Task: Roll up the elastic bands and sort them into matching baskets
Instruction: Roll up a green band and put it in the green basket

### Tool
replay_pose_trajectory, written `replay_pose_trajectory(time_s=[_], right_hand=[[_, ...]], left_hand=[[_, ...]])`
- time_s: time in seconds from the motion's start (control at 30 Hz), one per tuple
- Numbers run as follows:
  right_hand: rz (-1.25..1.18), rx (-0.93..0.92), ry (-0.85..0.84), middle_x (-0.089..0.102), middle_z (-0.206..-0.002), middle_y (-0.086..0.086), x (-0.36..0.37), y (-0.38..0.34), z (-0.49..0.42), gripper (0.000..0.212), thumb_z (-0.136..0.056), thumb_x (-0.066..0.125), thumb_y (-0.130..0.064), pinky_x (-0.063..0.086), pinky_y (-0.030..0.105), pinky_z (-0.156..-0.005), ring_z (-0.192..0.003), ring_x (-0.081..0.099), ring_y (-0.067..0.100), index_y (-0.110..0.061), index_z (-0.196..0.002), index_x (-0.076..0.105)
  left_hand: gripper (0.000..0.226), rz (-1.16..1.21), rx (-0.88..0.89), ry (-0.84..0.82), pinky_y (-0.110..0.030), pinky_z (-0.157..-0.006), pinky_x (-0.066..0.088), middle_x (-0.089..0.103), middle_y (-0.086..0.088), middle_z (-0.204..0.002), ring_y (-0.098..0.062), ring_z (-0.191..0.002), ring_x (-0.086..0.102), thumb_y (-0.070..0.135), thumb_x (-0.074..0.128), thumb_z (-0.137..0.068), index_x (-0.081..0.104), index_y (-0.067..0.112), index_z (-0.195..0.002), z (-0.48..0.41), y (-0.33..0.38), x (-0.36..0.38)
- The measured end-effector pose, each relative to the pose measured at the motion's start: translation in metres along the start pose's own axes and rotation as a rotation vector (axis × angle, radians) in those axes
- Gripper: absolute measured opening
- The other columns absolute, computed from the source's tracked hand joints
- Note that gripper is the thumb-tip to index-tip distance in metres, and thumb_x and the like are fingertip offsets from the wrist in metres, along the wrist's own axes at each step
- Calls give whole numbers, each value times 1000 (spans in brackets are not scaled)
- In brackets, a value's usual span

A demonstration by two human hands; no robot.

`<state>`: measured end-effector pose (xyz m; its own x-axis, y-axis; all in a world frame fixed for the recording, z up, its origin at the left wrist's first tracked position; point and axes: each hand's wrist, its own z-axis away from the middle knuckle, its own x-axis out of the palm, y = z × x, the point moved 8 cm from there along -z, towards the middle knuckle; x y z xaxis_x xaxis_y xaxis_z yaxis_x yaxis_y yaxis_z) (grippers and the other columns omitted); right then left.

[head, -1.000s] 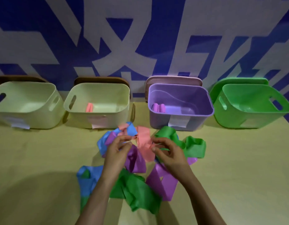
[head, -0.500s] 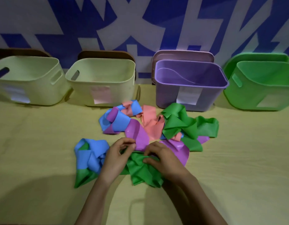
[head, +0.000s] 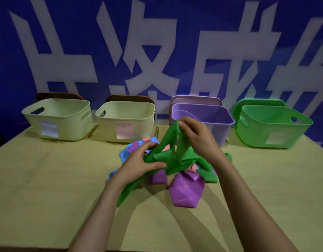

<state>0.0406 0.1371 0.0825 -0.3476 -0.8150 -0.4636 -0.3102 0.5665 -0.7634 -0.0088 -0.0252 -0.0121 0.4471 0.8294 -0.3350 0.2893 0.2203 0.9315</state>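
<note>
Green elastic band (head: 172, 157) hangs stretched between your two hands in the head view, above a loose heap on the table (head: 48, 179). Your right hand (head: 197, 137) pinches its top end, raised in front of the purple basket (head: 202, 113). Your left hand (head: 138, 164) grips a lower fold, fingers curled round it. Beneath lie a purple band (head: 186, 191), a blue band (head: 124, 153) and a pink band (head: 193, 167), all unrolled. Behind, in a row from your left: a cream basket (head: 57, 122), a second cream basket (head: 126, 122), the purple one, then the green basket (head: 273, 131).
</note>
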Motion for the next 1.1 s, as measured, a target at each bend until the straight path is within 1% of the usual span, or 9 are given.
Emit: replay_pose_trajectory(time_s=[0.1,0.23,0.33,0.53,0.6,0.73,0.87,0.97,1.1], right_hand=[[-73,-9,26,60,-79,-7,-16,-21,-26,16,-98,49,-17,41,24,-71,-74,52,4,-15,-91,63],[-241,17,47,57,-60,-12,-36,-43,-51,22,-100,45,-17,40,15,-53,-53,49,-2,-18,-83,60],[-326,65,78,52,-55,-11,-58,-52,-69,24,-100,46,-18,38,17,-46,-45,45,1,-20,-81,60],[-513,126,182,58,-72,0,-90,-40,-83,26,-101,42,-16,50,30,-71,-66,56,12,-18,-79,56],[-615,162,215,60,-72,1,-96,-32,-83,25,-101,40,-14,53,24,-62,-64,60,11,-17,-80,54],[-549,276,300,57,-58,-4,-104,-11,-80,23,-92,44,-14,39,19,-48,-52,53,9,-18,-73,57],[-473,342,402,39,-51,1,-124,14,-67,25,-88,41,-12,22,20,-42,-44,29,13,-14,-64,43],[-166,388,289,36,-49,2,-124,31,-53,29,-90,45,-14,20,20,-44,-45,26,15,-15,-61,42],[50,370,-110,57,-70,9,-87,52,-39,23,-93,49,-9,44,26,-63,-66,49,16,-7,-76,64]], left_hand=[[46,45,21,12,-22,-84,47,70,6,-101,-2,-91,64,8,80,-73,60,19,-113,-9,11,-1],[35,197,15,22,-29,-80,53,75,-2,-90,-15,-83,69,2,78,-72,64,16,-101,-20,32,-3],[29,163,35,6,-20,-65,52,70,2,-74,-7,-64,63,-6,75,-73,62,11,-92,-29,44,0],[4,313,101,71,-18,-51,35,62,6,-63,-6,-49,40,8,60,-90,61,10,-92,-39,61,-9],[10,412,101,110,-19,-49,33,61,0,-64,-7,-47,38,13,53,-94,62,11,-90,-42,63,-11],[10,574,87,129,-14,-47,35,57,2,-69,-5,-49,40,14,58,-90,66,14,-96,-45,71,-14],[36,668,96,78,-14,-51,37,57,7,-69,-5,-55,43,16,71,-75,65,8,-110,-44,77,-24],[15,697,131,124,-20,-61,34,58,4,-73,-6,-62,44,15,68,-76,72,12,-90,-44,87,-42],[16,577,187,156,-12,-64,39,68,6,-77,-3,-67,53,1,55,-87,68,9,-92,-51,108,-48]])
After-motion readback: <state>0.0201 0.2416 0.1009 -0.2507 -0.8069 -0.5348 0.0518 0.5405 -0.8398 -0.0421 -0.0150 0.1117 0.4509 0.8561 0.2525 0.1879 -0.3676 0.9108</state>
